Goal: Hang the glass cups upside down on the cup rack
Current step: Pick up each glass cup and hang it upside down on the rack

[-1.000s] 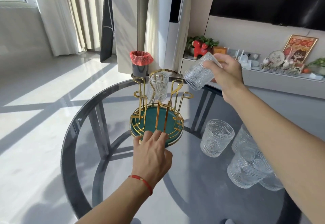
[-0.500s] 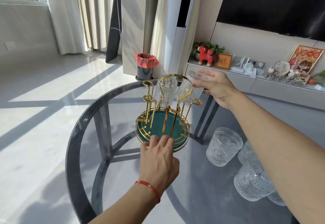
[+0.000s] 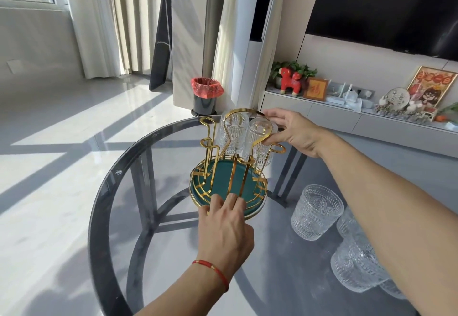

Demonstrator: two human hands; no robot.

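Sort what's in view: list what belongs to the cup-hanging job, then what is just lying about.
Job: gold cup rack; two cups on it; upright cups waiting on the glass table; left hand; right hand.

Lying about: bin with red liner; red toy figure; framed pictures.

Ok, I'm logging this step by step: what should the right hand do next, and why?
Probably let go and draw back. The right hand has its grip on an upside-down cup that already looks seated on the rack, beside another hung cup. The left hand steadies the rack's base, and more cups wait on the table.
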